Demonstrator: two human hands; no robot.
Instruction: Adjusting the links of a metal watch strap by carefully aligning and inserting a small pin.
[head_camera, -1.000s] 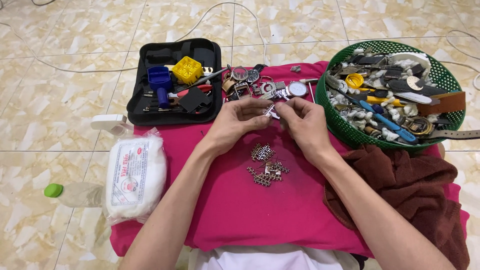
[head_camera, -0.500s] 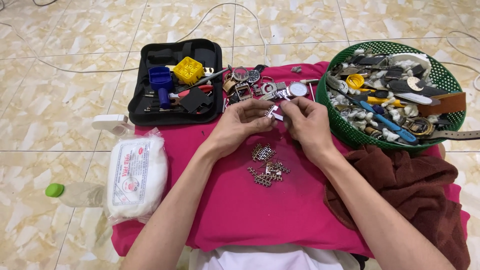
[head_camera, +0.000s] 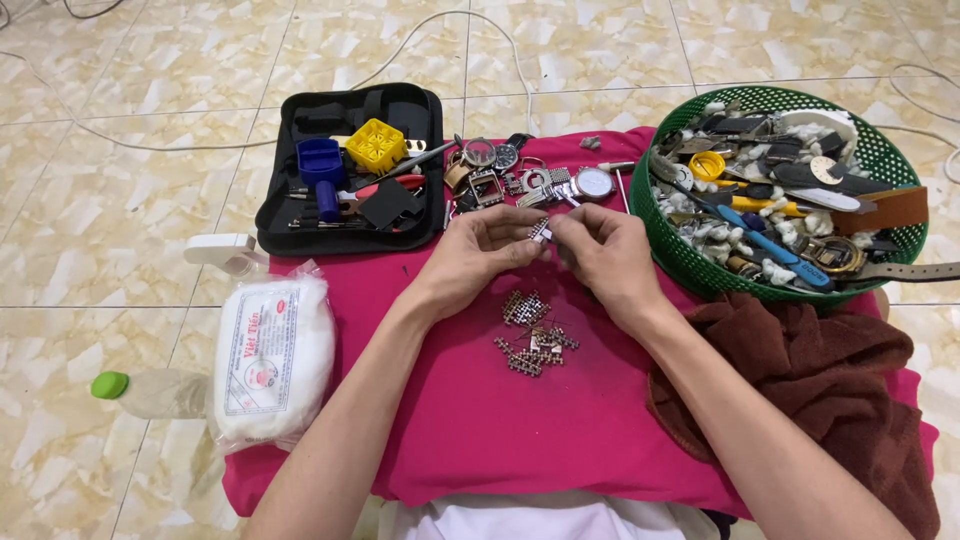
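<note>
Since a second ago very little has moved: the left hand (head_camera: 478, 250) and the right hand (head_camera: 600, 255) stay together above the pink cloth (head_camera: 480, 430), and the small metal bracelet piece (head_camera: 541, 234) remains pinched between them, only the fingertips have crept slightly closer and the piece sits a touch higher against the left thumb; that suggests fine fiddling with the piece is still going on and nothing has been set down or picked up. The left fingers curl closed on the piece's left end, thumb on top; the right thumb and forefinger close on its right end, with the other right fingers folded loosely beneath. The piece is held just above the cloth, near the far edge, directly in front of the cluster of watches and buckles (head_camera: 530, 178). Its long axis appears to run roughly left to right across the view, slightly tilted up toward the right, with one end toward each hand; it is too small to tell which end is which. Below the hands a heap of loose bracelet links (head_camera: 530, 330) lies on the cloth, well apart from the held piece. To the left the open black tool case (head_camera: 350, 165) holds a yellow block and blue tools; to the right the green basket (head_camera: 880, 160) is full of straps and watch parts; a brown towel (head_camera: 800, 380) lies beside the right forearm, and a white cotton pack (head_camera: 270, 355) rests at the cloth's left edge
</note>
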